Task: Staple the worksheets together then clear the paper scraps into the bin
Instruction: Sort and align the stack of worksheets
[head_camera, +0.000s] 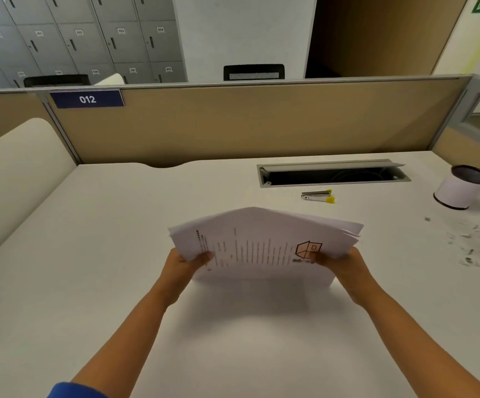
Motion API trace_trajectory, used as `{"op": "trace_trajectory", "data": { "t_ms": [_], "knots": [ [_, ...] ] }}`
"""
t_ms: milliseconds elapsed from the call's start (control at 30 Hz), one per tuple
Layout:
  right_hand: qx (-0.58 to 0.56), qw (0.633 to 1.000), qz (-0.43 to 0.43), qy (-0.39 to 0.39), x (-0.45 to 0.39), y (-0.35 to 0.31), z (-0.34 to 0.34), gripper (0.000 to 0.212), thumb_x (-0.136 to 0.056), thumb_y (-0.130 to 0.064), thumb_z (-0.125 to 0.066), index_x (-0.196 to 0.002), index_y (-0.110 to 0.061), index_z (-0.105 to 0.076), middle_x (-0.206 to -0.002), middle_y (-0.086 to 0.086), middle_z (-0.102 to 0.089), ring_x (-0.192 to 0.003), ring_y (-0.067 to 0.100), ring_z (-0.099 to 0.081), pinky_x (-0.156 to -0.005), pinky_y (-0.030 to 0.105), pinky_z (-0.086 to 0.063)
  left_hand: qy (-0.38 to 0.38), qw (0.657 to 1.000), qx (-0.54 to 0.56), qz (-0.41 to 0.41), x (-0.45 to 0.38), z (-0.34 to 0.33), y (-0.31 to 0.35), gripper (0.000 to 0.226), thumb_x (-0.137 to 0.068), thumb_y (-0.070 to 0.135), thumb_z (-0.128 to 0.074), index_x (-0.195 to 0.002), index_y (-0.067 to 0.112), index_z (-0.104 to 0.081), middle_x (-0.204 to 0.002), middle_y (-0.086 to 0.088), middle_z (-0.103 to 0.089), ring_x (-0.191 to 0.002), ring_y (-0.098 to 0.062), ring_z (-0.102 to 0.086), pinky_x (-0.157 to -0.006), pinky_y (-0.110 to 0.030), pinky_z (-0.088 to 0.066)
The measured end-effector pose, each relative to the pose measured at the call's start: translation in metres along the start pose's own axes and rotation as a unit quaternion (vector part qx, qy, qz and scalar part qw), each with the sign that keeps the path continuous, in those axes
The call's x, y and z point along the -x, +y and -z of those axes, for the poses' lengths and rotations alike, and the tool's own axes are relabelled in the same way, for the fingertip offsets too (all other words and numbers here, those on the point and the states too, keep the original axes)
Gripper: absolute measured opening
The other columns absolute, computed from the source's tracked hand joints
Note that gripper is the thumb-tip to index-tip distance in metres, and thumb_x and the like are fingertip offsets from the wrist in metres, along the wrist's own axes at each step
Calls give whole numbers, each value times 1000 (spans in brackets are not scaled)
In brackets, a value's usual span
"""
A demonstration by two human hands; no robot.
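Note:
A stack of printed worksheets [261, 242] with a small house drawing is held tilted above the white desk, its sheets slightly fanned at the right edge. My left hand [185, 267] grips the stack's left side, thumb on top. My right hand [340, 265] grips its right side, thumb beside the house drawing. A small silver stapler with yellow ends [317, 195] lies on the desk beyond the stack, untouched. Paper scraps [467, 245] are scattered on the desk at the right. A round white bin with a dark rim [461, 188] stands upright at the far right.
An open cable tray [333, 175] is set into the white desk [118, 225] behind the stapler. A tan partition [233, 124] with a "012" label closes the back. A cream divider [17, 173] borders the left side.

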State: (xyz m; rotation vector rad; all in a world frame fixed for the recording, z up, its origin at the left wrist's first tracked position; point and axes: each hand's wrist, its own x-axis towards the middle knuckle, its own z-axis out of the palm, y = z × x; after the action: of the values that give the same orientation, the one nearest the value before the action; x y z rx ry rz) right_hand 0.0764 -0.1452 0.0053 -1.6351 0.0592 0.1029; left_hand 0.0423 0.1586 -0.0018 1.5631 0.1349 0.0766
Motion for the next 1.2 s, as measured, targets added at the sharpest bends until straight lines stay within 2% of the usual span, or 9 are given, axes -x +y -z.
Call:
{"op": "trace_trajectory", "data": {
  "t_ms": [100,333,467,567,767,900,1000,1100,1200],
  "knots": [
    [9,1000,-14,7,-2,3,-2,33,-74,-2,-73,-102,-16,-64,-102,13,-69,-99,32,-63,-87,41,-52,9,1000,9,-1,2,-3,-3,31,-82,-2,-63,-97,26,-61,-99,1,-67,-95,-18,-63,-70,-20,-58],
    [1,1000,24,-12,-5,-14,3,32,-77,-1,-70,-101,-21,-64,-102,10,-69,-92,25,-65,-82,37,-55,4,999,14,-35,-1,2,13,32,-83,-3,-61,-97,25,-61,-98,0,-67,-90,-14,-65,-72,-25,-58],
    [34,999,-31,-4,-1,5,1,36,-74,-7,-75,-109,-12,-67,-103,10,-70,-98,29,-65,-85,37,-52,-28,999,-10,21,6,3,-5,32,-77,3,-71,-98,26,-62,-98,3,-68,-92,-18,-64,-67,-22,-56],
    [37,998,-48,2,1,8,-2,38,-75,-6,-74,-112,-8,-65,-101,9,-68,-97,28,-63,-82,34,-50,-28,999,-30,28,7,2,-7,31,-73,10,-73,-97,27,-63,-98,3,-69,-93,-22,-64,-70,-26,-56],
    [17,999,-31,10,-4,-2,2,34,-74,-3,-74,-107,-11,-66,-106,15,-69,-98,34,-64,-90,46,-53,-12,1000,-27,-1,4,0,10,33,-82,-4,-62,-99,24,-59,-99,2,-66,-92,-17,-64,-68,-20,-58],
    [32,997,-66,-7,3,14,0,36,-76,-8,-73,-111,-12,-66,-109,13,-69,-104,30,-62,-90,39,-48,-28,997,-68,36,9,-2,-2,31,-84,2,-62,-98,29,-61,-102,2,-66,-100,-24,-62,-78,-30,-57],
    [38,997,-71,-1,1,15,0,42,-76,-10,-73,-117,-9,-64,-114,13,-68,-106,29,-61,-88,35,-47,8,995,-98,35,6,-5,5,26,-86,4,-60,-90,29,-61,-95,3,-66,-93,-25,-63,-77,-31,-53],
    [33,997,-62,29,-5,6,1,53,-74,-8,-75,-124,-8,-57,-117,15,-65,-104,29,-62,-89,36,-49,35,984,-170,23,-3,-5,27,11,-88,7,-59,-88,17,-63,-88,-5,-65,-82,-26,-60,-66,-24,-50],
    [63,986,-42,151,-13,-3,3,93,-69,-13,-80,-144,-15,-26,-135,16,-49,-124,31,-48,-101,42,-41,27,965,-259,22,-11,-2,55,6,-89,12,-58,-91,11,-63,-89,-10,-64,-73,-23,-60,-64,-28,-47]
  ]
}}
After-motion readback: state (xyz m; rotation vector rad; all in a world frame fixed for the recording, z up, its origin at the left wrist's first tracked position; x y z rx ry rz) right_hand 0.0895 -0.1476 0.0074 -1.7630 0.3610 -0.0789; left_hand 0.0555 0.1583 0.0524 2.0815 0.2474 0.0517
